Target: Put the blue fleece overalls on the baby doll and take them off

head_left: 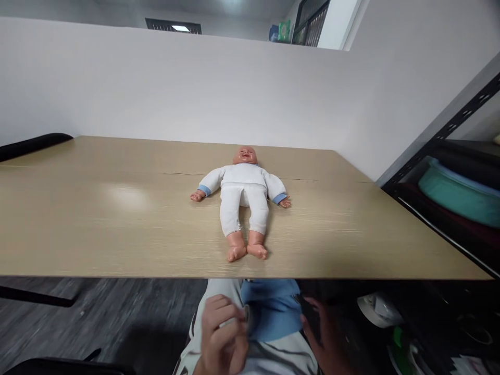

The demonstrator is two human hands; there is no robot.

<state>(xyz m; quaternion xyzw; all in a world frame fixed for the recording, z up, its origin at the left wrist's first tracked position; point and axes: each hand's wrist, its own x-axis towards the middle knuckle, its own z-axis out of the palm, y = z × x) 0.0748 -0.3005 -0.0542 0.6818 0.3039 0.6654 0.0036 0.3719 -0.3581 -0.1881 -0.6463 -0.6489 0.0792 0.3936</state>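
A baby doll (245,195) in a white outfit with blue cuffs lies on its back on the table, its head toward the wall and its bare feet toward me. Below the table's front edge, a blue cloth (273,312) rests over my lap. My left hand (223,333) is closed at the cloth's left side, its fingers curled; what they hold is hidden. At the cloth's right edge is my right hand (322,336), in shadow and partly blurred, with thumb and forefinger apart.
The wooden table (97,224) reaches back to a white wall (195,88). On the right stands a black shelf rack with a teal item (461,187). Under the table at the right are a white round object (378,310) and other items. A black chair part (35,146) shows at the left.
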